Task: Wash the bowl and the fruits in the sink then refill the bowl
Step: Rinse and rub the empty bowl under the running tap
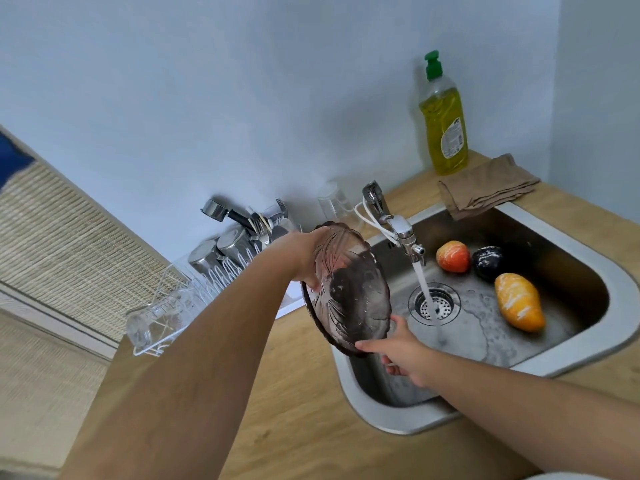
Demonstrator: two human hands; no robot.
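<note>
A tinted glass bowl (349, 292), wet and tilted on edge, is held over the left rim of the steel sink (585, 344). My left hand (308, 254) grips its upper rim. My right hand (401, 351) holds its lower rim with fingers spread. Water runs from the tap (398, 230) into the drain (434, 303). Three fruits lie in the sink at the right: an orange-red one (453, 256), a dark plum-like one (488, 262) and a yellow mango-like one (517, 301).
A green-capped dish soap bottle (443, 119) and a folded brown cloth (485, 185) stand behind the sink. A drying rack (207, 271) with metal cups, cutlery and glasses sits to the left on the wooden counter (294, 410).
</note>
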